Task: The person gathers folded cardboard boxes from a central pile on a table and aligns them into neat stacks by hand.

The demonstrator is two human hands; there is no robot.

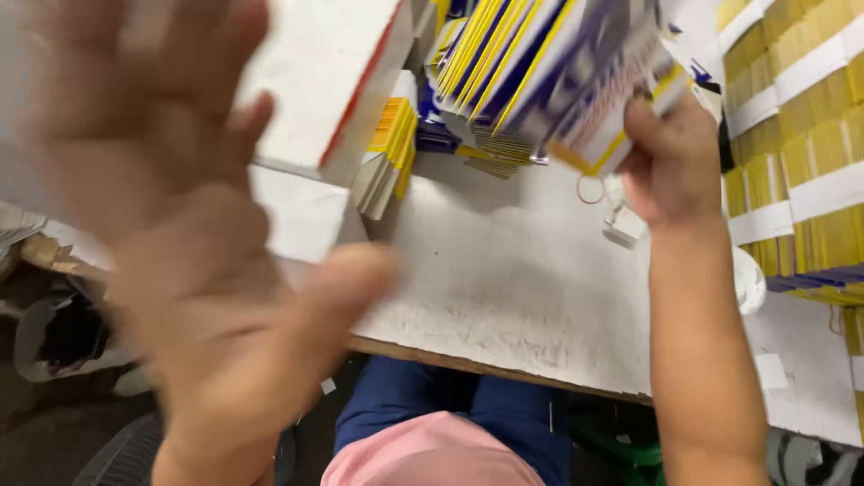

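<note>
Gripping a fanned stack of flat blue, yellow and white cartons (pixel 549 72), the right hand (pixel 670 162) was up at the far side of the table (pixel 513 270), fingers clenched on the stack's near right corner. So the stack hung just left of and above that grip, tilted, with its edges spread out like a deck of cards. I couldn't count the cartons in it, too many and too blurry.

Left hand (pixel 193 234) was wide open, palm out, all five fingers spread, holding nothing. It was heavily blurred and sat close to the camera, well apart from the right hand's grip.

Counting the rest as best I could:
- one red rubber band (pixel 590 190) lay on the table just below and left of the grip
- one small white clip-like piece (pixel 623 225) right under the right hand, can't say what it was
- one white box with a red edge (pixel 337 81) far left of the grip, past the stack
- one short pile of yellow-edged cartons (pixel 389 157) between that box and the held stack
- banded yellow bundles (pixel 796 135) stacked just right of the grip, with at least three white bands showing across them

Two hands total, both the person's own.
</note>
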